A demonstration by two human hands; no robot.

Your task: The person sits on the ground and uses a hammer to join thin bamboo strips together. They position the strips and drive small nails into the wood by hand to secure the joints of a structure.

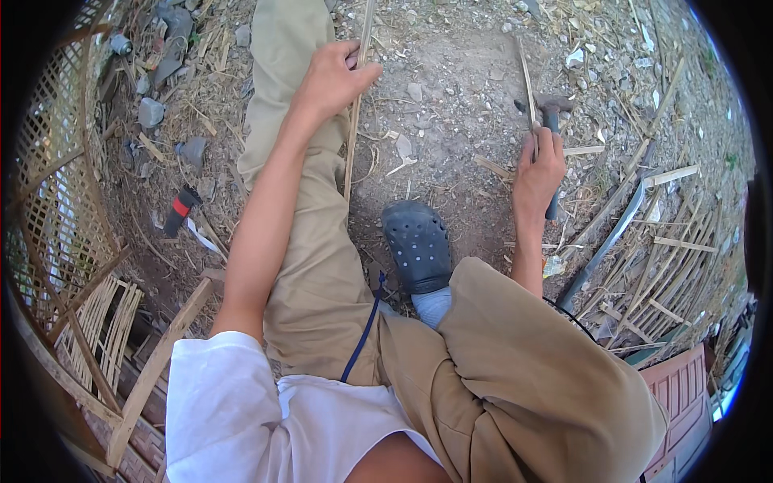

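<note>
My left hand [328,80] is closed around a long bamboo strip [352,153], thumb on one side and fingers on the other. The strip runs from the top edge down alongside my tan trouser leg. On the right, my right hand [538,173] grips a thin, narrow strip [527,84] that points away from me; whether it is bamboo or a slim blade I cannot tell. Just beside that hand a hammer [552,121] lies on the ground, its dark handle partly behind my fingers. My dark clog [417,245] rests on the dirt between the two hands.
At the right lies a long-bladed knife [612,233] near a bamboo lattice [668,266]. A woven bamboo panel [60,137] and a wooden frame [161,366] stand at the left. A black and red object [180,211], stones and wood scraps litter the ground.
</note>
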